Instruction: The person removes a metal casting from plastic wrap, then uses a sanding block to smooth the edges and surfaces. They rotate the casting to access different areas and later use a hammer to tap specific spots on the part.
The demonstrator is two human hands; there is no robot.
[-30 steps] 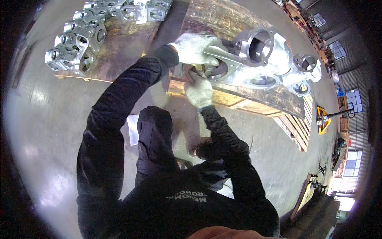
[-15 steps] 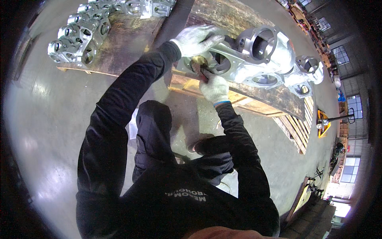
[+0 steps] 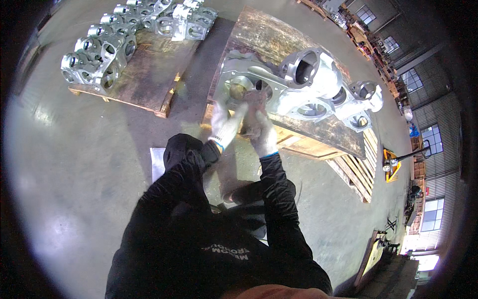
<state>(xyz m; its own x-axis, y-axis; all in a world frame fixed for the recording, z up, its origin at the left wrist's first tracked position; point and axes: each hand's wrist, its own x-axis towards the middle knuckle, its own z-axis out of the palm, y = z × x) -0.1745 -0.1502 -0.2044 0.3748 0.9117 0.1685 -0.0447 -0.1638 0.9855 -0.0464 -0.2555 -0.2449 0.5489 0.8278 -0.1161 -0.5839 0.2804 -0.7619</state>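
Observation:
My right hand [image 3: 264,135], in a white knit glove, is closed around a reddish-brown, cloth-like piece [image 3: 255,107]; motion blur hides what exactly it is. Just left of it is my left hand [image 3: 225,125], also gloved, its thumb spread from the blurred fingers and close to the piece. Whether the thumb touches it, I cannot tell. Beyond both hands a large silvery metal casting [image 3: 286,102] lies on a wooden-topped pallet [image 3: 269,32]. Round bores open along the casting, and the brown piece partly covers its near left end.
Several similar castings [image 3: 107,55] stand on another pallet [image 3: 154,67] at the far left. A smaller casting [image 3: 362,102] sits beyond the large one's right end. A slatted pallet [image 3: 351,172] and a yellow pallet jack [image 3: 392,164] are to the right. A pale sheet [image 3: 158,162] lies by my leg.
My left hand has come off the top of the casting and down beside my right hand. The right hand has drawn the reddish-brown piece out of the bore area toward me.

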